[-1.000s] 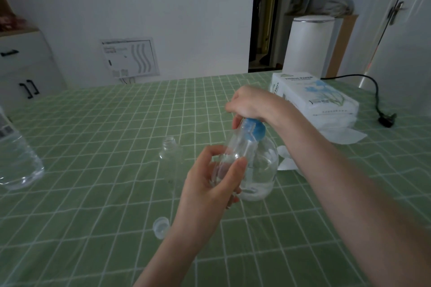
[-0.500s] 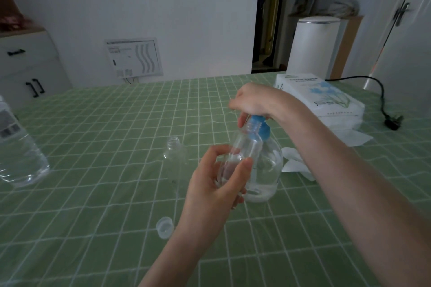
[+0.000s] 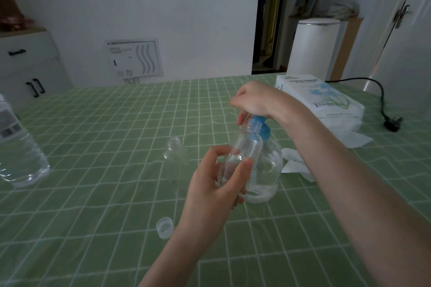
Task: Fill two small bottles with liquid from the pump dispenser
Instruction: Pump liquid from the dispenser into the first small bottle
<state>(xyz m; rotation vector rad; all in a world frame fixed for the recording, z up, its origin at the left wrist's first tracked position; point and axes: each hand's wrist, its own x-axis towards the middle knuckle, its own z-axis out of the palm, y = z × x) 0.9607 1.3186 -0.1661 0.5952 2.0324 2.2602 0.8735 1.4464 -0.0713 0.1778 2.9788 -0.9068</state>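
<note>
**Two hands at the pump bottle**

The left hand (image 3: 213, 184) is wrapped around a small clear bottle (image 3: 242, 154). The thumb and fingers squeeze its lower part. The bottle is lifted off the surface (image 3: 93, 193) and leans a little. Its open top sits right by the blue pump top (image 3: 260, 127).

The right hand (image 3: 256, 100) is on top of the pump dispenser (image 3: 265, 170). The hand is curled down over the blue pump top and covers part of it. The dispenser is a round clear bottle. It stands on the surface just behind the left hand and has some clear liquid low inside it.

A second small bottle (image 3: 175, 152) stands upright on the surface, just to the left of the left hand. It has no cap on. A small clear cap (image 3: 165, 227) lies on the surface, below the left hand and nearer the person.

Far to the left of both hands is a big water bottle (image 3: 21, 154). To the right of the right hand is a white pack of tissues (image 3: 321, 98), with loose white tissue (image 3: 293, 163) under the right arm. A black cord and plug (image 3: 389, 121) lie past the pack.

The surface has a green cloth with white squares.
</note>
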